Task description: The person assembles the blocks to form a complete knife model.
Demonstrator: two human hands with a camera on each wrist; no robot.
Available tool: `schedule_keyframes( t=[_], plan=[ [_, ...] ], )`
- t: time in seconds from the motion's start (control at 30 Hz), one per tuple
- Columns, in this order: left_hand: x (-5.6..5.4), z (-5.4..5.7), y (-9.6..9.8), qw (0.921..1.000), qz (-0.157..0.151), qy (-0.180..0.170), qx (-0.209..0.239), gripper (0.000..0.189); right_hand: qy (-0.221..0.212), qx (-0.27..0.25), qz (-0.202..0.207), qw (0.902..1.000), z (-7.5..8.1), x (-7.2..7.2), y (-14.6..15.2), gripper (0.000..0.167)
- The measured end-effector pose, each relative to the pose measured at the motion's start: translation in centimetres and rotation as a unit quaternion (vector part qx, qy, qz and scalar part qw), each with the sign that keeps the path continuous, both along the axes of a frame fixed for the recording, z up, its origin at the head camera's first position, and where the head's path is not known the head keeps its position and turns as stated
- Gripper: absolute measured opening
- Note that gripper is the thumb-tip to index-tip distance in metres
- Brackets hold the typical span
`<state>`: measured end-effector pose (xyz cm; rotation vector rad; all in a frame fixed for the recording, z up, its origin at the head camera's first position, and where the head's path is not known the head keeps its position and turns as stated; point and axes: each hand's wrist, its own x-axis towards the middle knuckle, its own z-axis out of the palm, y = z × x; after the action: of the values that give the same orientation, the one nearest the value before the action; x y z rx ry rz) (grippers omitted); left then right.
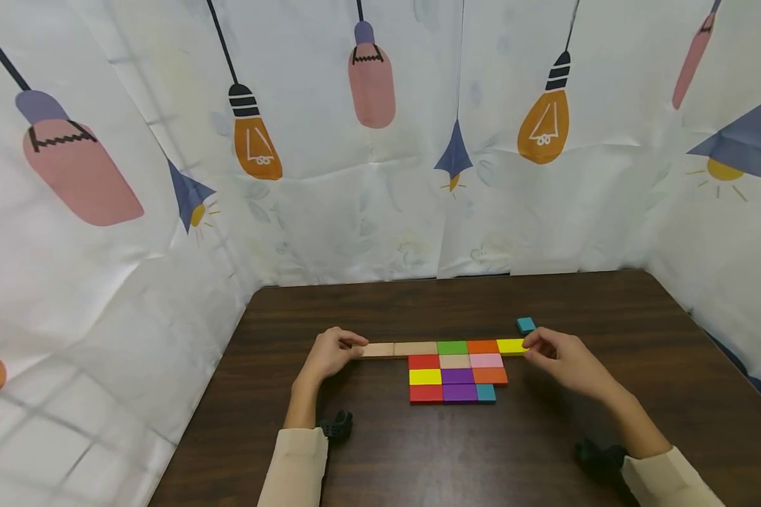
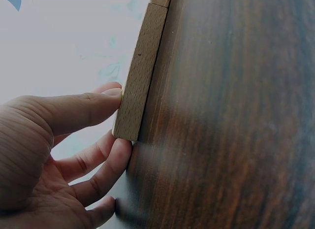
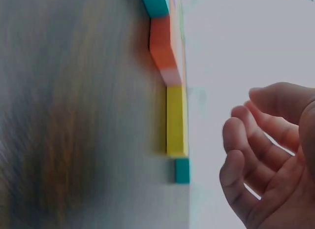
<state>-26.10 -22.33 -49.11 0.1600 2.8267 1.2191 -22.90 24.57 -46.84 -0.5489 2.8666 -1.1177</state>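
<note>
A row of flat wooden blocks lies on the dark table [image 1: 380, 451]. My left hand [image 1: 332, 355] is at the row's left end. Thumb and fingertips hold the end of a plain wooden block [image 2: 140, 66], which lies flat. From there run another plain block [image 1: 415, 348], a green block [image 1: 452, 347], an orange block [image 1: 483, 346] and a yellow block [image 3: 176, 120] at the right end. My right hand [image 1: 567, 359] hovers beside that yellow block, fingers loosely bent with nothing between them. In the right wrist view, a gap shows between its fingertips and the blocks.
Against the row's near side sit shorter rows of red [image 1: 425, 393], purple [image 1: 459, 393], pink [image 1: 486, 360] and other coloured blocks. A lone teal block [image 1: 526, 325] lies behind the right end. White lamp-printed cloth [image 1: 380, 211] hangs behind the table.
</note>
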Motion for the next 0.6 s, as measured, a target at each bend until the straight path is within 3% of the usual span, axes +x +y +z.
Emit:
schedule_keyframes(
  t=[0.27, 0.6],
  plan=[
    [0.1, 0.1, 0.1, 1.0, 0.005, -0.004, 0.002, 0.012, -0.023, -0.024, -0.054, 0.998, -1.1, -3.1, 1.9, 0.027],
    [0.0, 0.1, 0.1, 1.0, 0.004, -0.003, -0.001, 0.012, -0.088, -0.007, -0.042, 0.9952, -2.5, -6.6, 2.5, 0.044]
  ],
)
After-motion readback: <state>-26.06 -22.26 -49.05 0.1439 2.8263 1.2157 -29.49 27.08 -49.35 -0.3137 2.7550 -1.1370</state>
